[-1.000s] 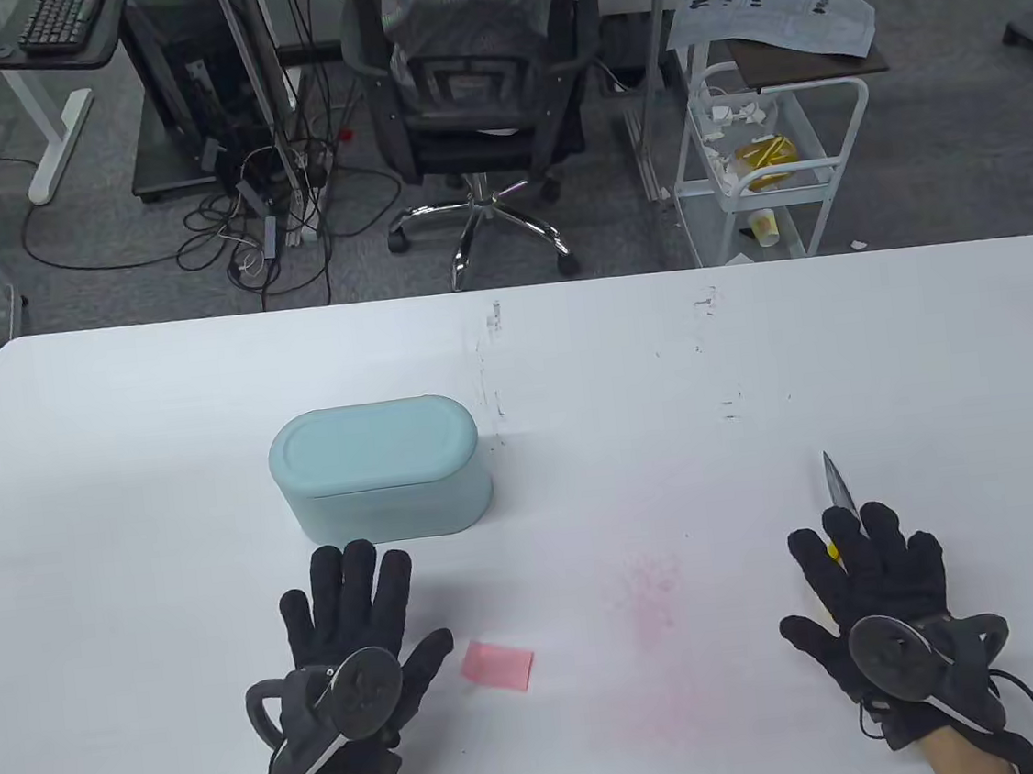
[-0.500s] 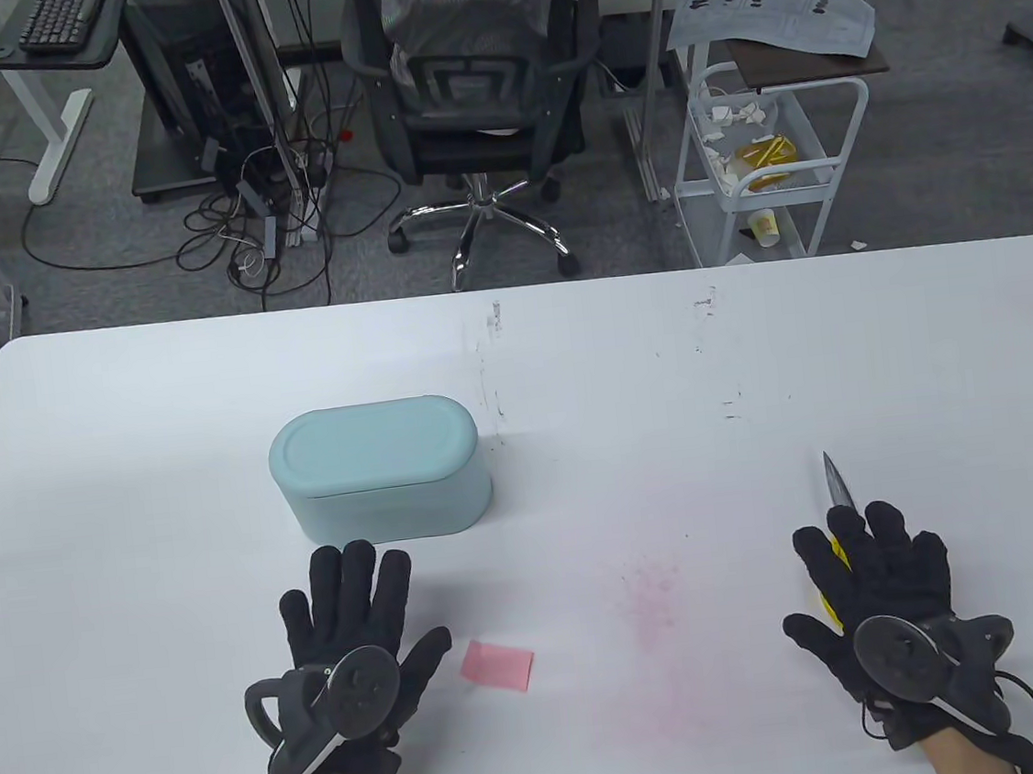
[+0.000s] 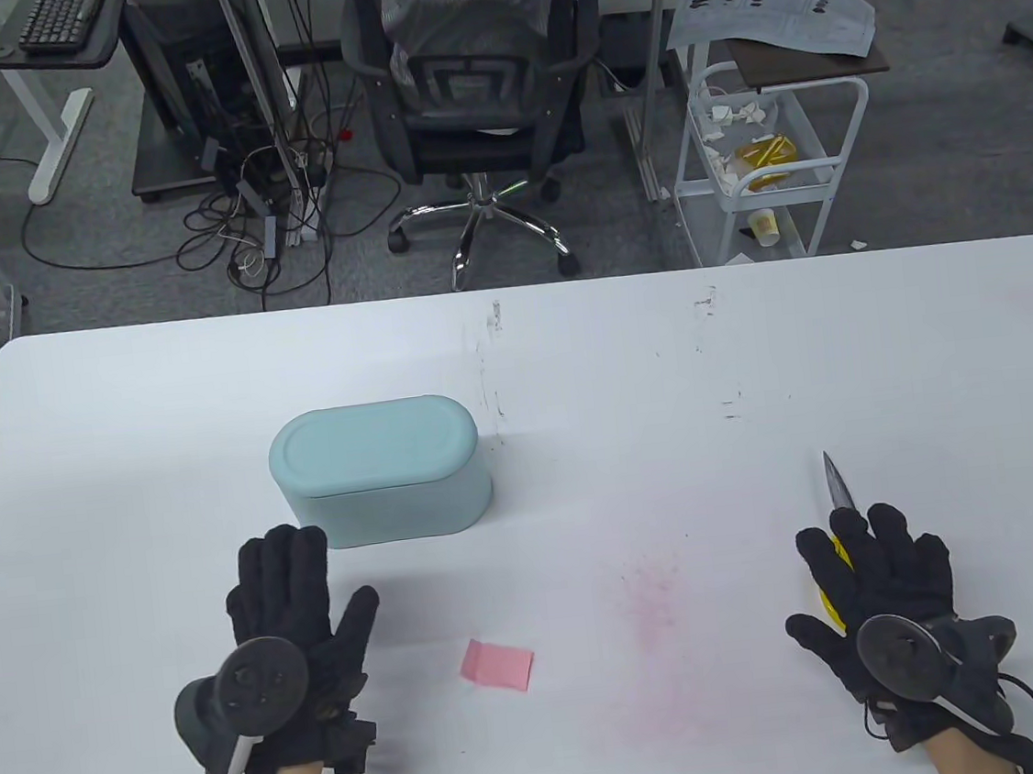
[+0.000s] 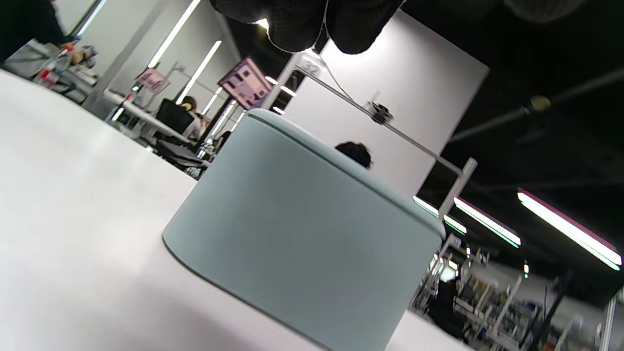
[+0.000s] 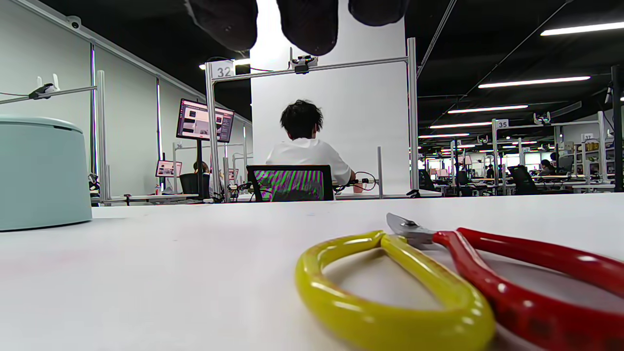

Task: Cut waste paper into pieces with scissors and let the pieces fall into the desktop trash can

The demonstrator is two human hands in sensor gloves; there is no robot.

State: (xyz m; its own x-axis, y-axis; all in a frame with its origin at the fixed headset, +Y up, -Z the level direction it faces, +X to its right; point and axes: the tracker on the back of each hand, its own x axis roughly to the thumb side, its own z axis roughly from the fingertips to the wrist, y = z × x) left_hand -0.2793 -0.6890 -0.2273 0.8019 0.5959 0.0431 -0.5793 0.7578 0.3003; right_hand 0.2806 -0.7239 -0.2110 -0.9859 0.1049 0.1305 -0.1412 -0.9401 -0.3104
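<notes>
— Where are the hands?
— The left hand (image 3: 297, 627), fingers straight, sits at the bin's (image 3: 382, 482) seven o'clock. The right hand (image 3: 879, 593) lies flat over the scissors (image 3: 836, 487), gripping nothing.
— The paper?
— The pink paper (image 3: 498, 665) lies at the bin's five o'clock.

Trash can (image 3: 383, 484) pale teal; paper (image 3: 498, 665) pink; scissors (image 5: 438, 282) handles one yellow, one red; gloves black; bench (image 3: 662, 372) white, faint pink stain.

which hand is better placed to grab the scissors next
The right hand. It lies flat directly over the scissors, whose handles sit just under its fingers in the right wrist view. The left hand is far across the table, near the trash can and pink paper.
</notes>
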